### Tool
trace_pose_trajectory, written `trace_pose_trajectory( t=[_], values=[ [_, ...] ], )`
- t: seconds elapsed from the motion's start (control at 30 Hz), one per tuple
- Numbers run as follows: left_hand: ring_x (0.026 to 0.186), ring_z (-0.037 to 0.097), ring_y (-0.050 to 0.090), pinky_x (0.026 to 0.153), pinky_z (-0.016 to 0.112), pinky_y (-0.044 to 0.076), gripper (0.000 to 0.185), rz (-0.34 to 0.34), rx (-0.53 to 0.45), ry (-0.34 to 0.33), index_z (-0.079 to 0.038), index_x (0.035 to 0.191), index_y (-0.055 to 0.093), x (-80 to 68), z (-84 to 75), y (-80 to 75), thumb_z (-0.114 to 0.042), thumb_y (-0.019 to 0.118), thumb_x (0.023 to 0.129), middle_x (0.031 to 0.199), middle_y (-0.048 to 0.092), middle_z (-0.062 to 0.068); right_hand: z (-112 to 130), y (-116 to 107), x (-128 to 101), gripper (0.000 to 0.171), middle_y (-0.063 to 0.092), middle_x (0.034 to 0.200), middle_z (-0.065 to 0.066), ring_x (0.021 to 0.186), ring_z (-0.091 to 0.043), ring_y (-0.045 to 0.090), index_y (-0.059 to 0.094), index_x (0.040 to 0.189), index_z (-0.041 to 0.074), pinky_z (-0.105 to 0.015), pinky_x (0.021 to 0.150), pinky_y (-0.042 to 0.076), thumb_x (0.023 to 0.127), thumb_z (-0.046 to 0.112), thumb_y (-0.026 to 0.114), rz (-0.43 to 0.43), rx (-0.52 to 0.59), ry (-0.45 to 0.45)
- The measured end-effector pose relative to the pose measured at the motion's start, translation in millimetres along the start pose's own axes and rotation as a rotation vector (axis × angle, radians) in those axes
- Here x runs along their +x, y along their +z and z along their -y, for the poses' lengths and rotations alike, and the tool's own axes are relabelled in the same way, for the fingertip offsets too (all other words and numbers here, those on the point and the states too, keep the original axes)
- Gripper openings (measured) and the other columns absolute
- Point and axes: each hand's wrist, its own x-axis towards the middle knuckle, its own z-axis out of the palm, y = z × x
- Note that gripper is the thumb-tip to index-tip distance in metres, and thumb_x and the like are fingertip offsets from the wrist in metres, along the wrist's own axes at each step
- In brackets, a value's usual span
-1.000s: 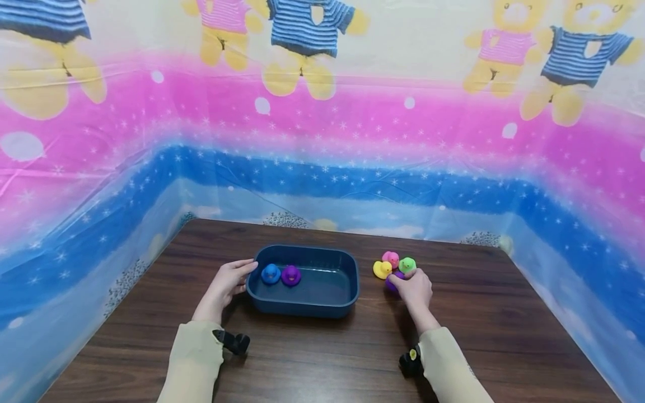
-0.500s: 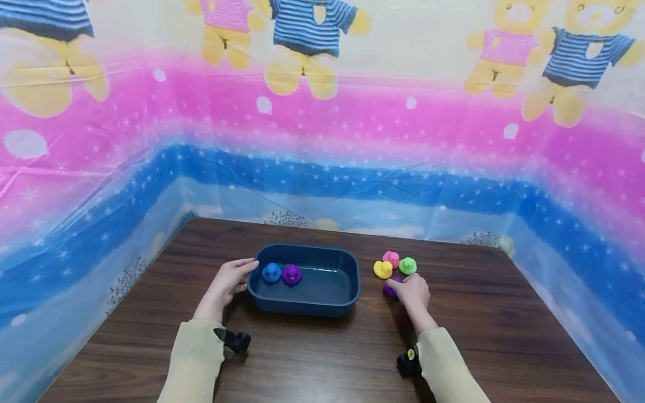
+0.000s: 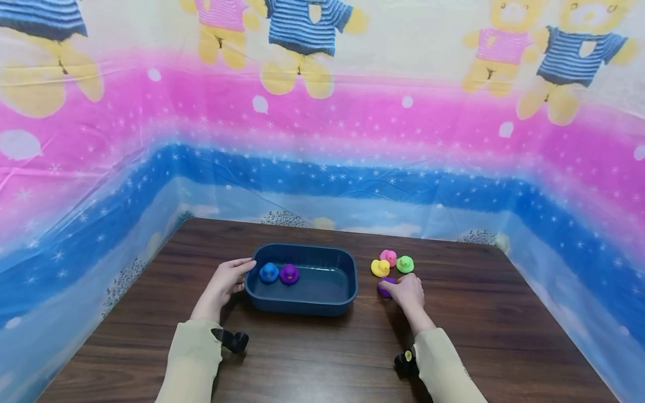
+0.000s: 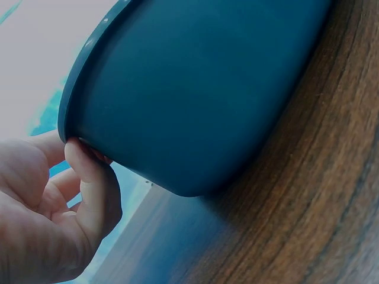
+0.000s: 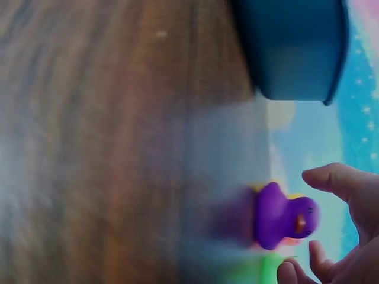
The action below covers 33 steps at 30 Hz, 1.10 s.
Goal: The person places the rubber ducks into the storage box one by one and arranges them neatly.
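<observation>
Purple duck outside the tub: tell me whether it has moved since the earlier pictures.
Yes: the purple duck has shifted slightly left and down in the head view, judged against the yellow duck.

Head view: set high over the near side of the table (image 3: 312,358), facing 12 o'clock and downward; widest of the three. Left wrist view: rolled, very near, facing the outer wall of the tray (image 4: 195,89), left hand (image 4: 53,213) at 8 o'clock. Right wrist view: low above the table, turned sideways, facing the backdrop (image 5: 362,112), tray between 1 and 2 o'clock. Overlap: tray in all three; purple duck (image 5: 278,216) outside it in head and right wrist.
</observation>
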Motion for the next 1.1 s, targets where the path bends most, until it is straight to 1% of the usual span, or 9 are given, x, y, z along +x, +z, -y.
trace_pose_trajectory(
  t=[0.07,0.13,0.27,0.43,0.53,0.67,0.9,0.97,1.1],
  values=[
    [0.072,0.007,0.054,0.063,0.018,0.047,0.057,0.000,-0.001,0.001,0.000,0.145,0.043,0.1,0.2,-0.3,-0.032,0.057,0.100,0.101,0.062,0.001,1.3,-4.8,-0.3,0.061,0.055,0.114,-0.029,0.104,-0.041,0.055,0.054,0.113,-0.009,-0.051,0.089,0.046,0.080,0.038,0.075,0.012,0.006,-0.026],
    [0.071,0.007,0.054,0.063,0.018,0.047,0.057,0.002,-0.003,0.004,0.000,0.146,0.043,0.2,-0.1,-0.5,-0.032,0.057,0.100,0.097,0.062,0.000,3.4,-11.5,0.3,0.067,0.052,0.121,-0.031,0.112,-0.043,0.052,0.049,0.122,-0.009,-0.054,0.095,0.043,0.081,0.037,0.075,0.030,0.020,-0.054],
    [0.072,0.007,0.054,0.064,0.018,0.047,0.058,0.002,-0.006,0.004,0.000,0.145,0.043,0.3,-0.2,-0.8,-0.032,0.057,0.100,0.097,0.062,0.001,6.3,-27.1,4.2,0.073,0.048,0.134,-0.031,0.124,-0.045,0.046,0.042,0.135,-0.007,-0.056,0.102,0.039,0.083,0.033,0.075,0.073,0.068,-0.114],
    [0.073,0.008,0.055,0.064,0.018,0.048,0.058,0.001,-0.003,0.003,0.000,0.145,0.043,-0.1,0.7,-0.9,-0.032,0.057,0.100,0.100,0.063,0.002,4.7,-45.7,13.7,0.079,0.038,0.148,-0.028,0.134,-0.045,0.039,0.032,0.147,-0.001,-0.056,0.106,0.038,0.087,0.031,0.073,0.195,0.150,-0.198],
    [0.072,0.007,0.054,0.064,0.018,0.047,0.057,0.000,-0.007,0.005,0.000,0.145,0.043,0.1,1.3,-0.8,-0.032,0.057,0.099,0.098,0.063,0.001,1.7,-55.3,21.9,0.082,0.032,0.152,-0.027,0.138,-0.045,0.035,0.028,0.151,0.003,-0.056,0.107,0.037,0.089,0.034,0.071,0.271,0.181,-0.257],
    [0.072,0.008,0.055,0.063,0.018,0.047,0.057,-0.003,-0.010,0.005,0.000,0.145,0.044,1.2,2.0,-1.0,-0.032,0.058,0.099,0.097,0.063,0.000,-4.5,-65.1,32.2,0.083,0.030,0.155,-0.025,0.140,-0.045,0.033,0.027,0.153,0.007,-0.059,0.107,0.036,0.089,0.038,0.071,0.345,0.226,-0.340],
    [0.074,0.009,0.055,0.064,0.018,0.048,0.057,-0.008,-0.003,0.004,0.000,0.145,0.044,1.2,1.8,-0.6,-0.032,0.057,0.099,0.107,0.063,0.006,-20.9,-64.4,47.6,0.077,0.028,0.155,-0.026,0.139,-0.049,0.032,0.028,0.152,0.005,-0.057,0.103,0.042,0.090,0.019,0.071,0.476,0.346,-0.494],
    [0.074,0.009,0.055,0.064,0.018,0.048,0.057,-0.007,0.001,0.005,0.000,0.145,0.043,0.8,1.8,-0.4,-0.032,0.057,0.100,0.109,0.063,0.007,-26.7,-61.1,51.0,0.078,0.026,0.156,-0.026,0.139,-0.050,0.030,0.027,0.152,0.004,-0.056,0.103,0.042,0.090,0.017,0.071,0.513,0.386,-0.502],
    [0.073,0.009,0.055,0.063,0.018,0.047,0.057,-0.005,-0.002,0.007,0.000,0.145,0.044,0.8,2.1,0.3,-0.031,0.057,0.100,0.108,0.063,0.007,-37.4,-53.1,53.7,0.078,0.027,0.156,-0.025,0.140,-0.049,0.031,0.027,0.152,0.004,-0.056,0.104,0.041,0.090,0.019,0.071,0.549,0.443,-0.451]
  ],
)
